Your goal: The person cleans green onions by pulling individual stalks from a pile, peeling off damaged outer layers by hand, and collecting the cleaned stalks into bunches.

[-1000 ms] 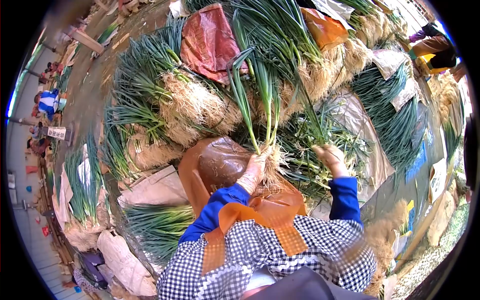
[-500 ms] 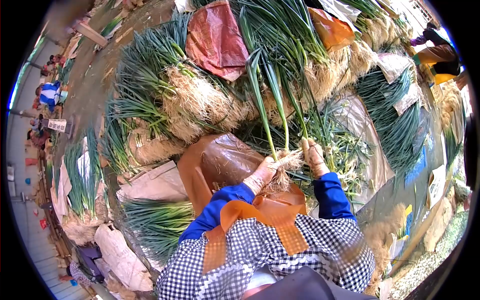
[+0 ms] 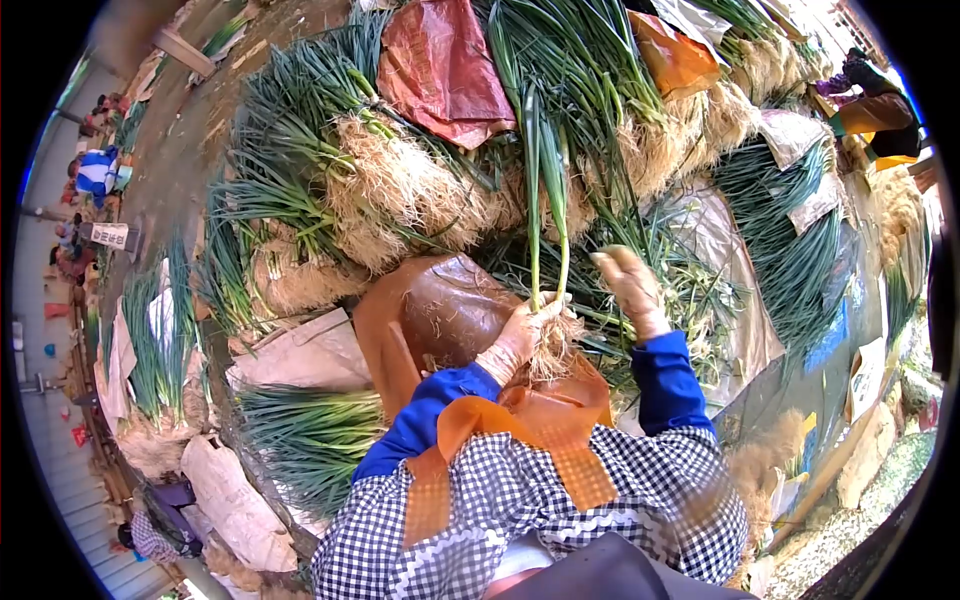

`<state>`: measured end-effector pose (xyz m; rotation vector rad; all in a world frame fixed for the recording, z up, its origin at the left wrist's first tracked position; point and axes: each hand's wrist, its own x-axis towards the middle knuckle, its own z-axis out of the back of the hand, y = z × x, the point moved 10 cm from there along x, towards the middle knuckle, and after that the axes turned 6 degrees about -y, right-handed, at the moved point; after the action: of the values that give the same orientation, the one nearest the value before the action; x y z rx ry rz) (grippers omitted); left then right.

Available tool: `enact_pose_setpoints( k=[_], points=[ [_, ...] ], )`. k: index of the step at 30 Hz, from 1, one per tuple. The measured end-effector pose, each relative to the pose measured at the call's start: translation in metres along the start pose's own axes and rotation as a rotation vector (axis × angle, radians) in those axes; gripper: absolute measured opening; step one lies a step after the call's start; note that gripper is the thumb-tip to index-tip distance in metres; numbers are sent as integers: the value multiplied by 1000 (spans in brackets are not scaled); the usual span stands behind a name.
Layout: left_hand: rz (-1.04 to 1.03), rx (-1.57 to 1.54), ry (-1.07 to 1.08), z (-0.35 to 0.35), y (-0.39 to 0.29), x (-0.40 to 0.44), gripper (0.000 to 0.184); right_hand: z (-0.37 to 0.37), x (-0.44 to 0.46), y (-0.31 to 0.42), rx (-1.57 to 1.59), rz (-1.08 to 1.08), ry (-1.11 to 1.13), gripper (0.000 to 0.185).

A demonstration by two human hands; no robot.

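In the head view, your left hand point(image 3: 515, 338) is closed around the lower ends of a few green onions point(image 3: 535, 225), just above their roots point(image 3: 552, 350). It is at the right-hand edge of the brown plastic sheet point(image 3: 450, 320) over your lap, and the roots hang over that sheet's right side. The stalks' long axis points away from you, nearly straight, with the leaf tips well beyond the sheet's far edge. Your right hand point(image 3: 635, 290) is open, fingers stretched forward, with nothing visible in it. It is to the right of the sheet, apart from the onions but near their lower stalks; your left is the nearer hand, already on them.

Directly right of the brown sheet, beside your right hand, lies a loose heap of leafy trimmings point(image 3: 700, 300) on a pale sheet point(image 3: 745, 290). Beyond the brown sheet are piled onion bundles point(image 3: 400, 195), roots towards you, with a red plastic sheet point(image 3: 440, 75) over some leaves. To its left are pale sacking point(image 3: 310, 355) and another onion bunch point(image 3: 320, 430). Well to its right, past the heap, another person point(image 3: 875, 110) is partly visible.
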<state>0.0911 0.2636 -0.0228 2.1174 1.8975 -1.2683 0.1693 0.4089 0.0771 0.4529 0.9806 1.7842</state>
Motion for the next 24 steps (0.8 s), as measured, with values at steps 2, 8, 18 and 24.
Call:
enact_pose_setpoints(
  k=[2,8,18,24],
  points=[
    [-43,45,-139,12,-2,1,17,-54,11,7,23,-30,181,41],
    [-95,85,112,-6,-41,-23,26,-118,97,-54,369,81,95,40],
    [-610,-340,849,-103,-245,-220,18,-55,110,196,-684,438,73,43],
    [-544,133,-209,-10,-137,-66,12,-116,109,5,710,28,230,27]
  ],
)
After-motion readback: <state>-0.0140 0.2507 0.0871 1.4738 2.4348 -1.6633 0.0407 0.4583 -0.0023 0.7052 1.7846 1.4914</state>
